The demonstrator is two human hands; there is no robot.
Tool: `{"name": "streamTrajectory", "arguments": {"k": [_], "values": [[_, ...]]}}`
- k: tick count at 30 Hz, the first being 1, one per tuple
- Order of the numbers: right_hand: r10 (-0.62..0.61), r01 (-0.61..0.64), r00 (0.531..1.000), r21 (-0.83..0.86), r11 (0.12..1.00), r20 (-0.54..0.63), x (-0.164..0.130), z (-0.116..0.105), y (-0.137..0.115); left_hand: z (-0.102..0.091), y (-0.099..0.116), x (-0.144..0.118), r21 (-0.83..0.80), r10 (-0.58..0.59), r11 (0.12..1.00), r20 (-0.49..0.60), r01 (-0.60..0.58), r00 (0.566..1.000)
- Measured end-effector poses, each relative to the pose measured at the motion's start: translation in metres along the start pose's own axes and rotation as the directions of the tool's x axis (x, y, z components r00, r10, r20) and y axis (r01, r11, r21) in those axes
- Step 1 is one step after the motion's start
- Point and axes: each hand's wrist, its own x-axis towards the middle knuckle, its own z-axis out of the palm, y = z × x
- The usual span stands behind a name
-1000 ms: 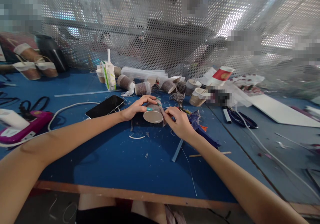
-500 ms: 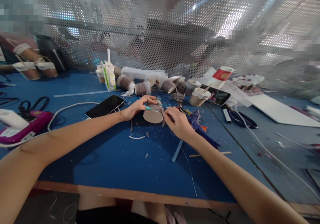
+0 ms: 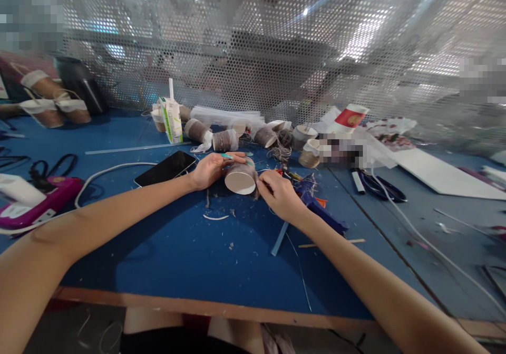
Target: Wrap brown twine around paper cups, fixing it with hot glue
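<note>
My left hand (image 3: pixel 209 168) grips a paper cup wrapped in brown twine (image 3: pixel 240 179), lying on its side with its white bottom facing me. My right hand (image 3: pixel 280 195) presses against the cup's right side, fingers pinched at the twine by its edge. Both hands rest over the blue table (image 3: pixel 177 248) near its middle. A loose tangle of twine (image 3: pixel 281 153) lies just behind the cup.
A black phone (image 3: pixel 166 168) lies left of my left hand. Several twine-wrapped cups (image 3: pixel 226 140), a milk carton (image 3: pixel 173 118) and a red cup (image 3: pixel 351 117) stand at the back. A pink tool (image 3: pixel 39 201) with white cable sits left; scissors (image 3: pixel 381 190) right. Perforated screen (image 3: pixel 253 42) behind.
The cup has been turned slightly and my left fingers have shifted over its top. My right hand stays at the cup's right side.
</note>
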Motion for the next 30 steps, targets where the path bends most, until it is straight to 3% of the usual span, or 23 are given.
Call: {"name": "streamTrajectory", "arguments": {"k": [3,6,11,18,24,30], "values": [[0.000,0.000,1.000,-0.009,1.000,0.004,0.000,0.000,-0.001,0.000,0.004,0.000,0.086,-0.042,0.995,-0.007,0.042,0.999],[-0.009,0.009,1.000,-0.024,1.000,0.001,-0.002,0.000,-0.001,0.002,0.014,-0.002,0.329,-0.059,0.943,0.014,0.051,0.998],[-0.034,0.034,0.999,-0.028,0.999,0.001,-0.003,0.001,0.001,0.004,0.033,0.001,0.570,-0.023,0.820,0.115,-0.047,0.993],[-0.026,0.027,1.000,0.043,0.999,-0.013,-0.003,0.001,0.001,0.000,0.050,0.008,0.669,-0.122,0.742,0.217,-0.057,0.969],[0.174,-0.175,0.984,0.282,0.943,0.031,-0.003,-0.007,-0.005,0.002,0.054,0.008,0.661,0.031,0.738,0.173,-0.140,0.984],[0.242,-0.219,0.970,0.476,0.852,0.013,-0.002,-0.013,-0.012,0.005,0.059,0.008,0.641,0.100,0.743,0.177,-0.192,0.979]]}}
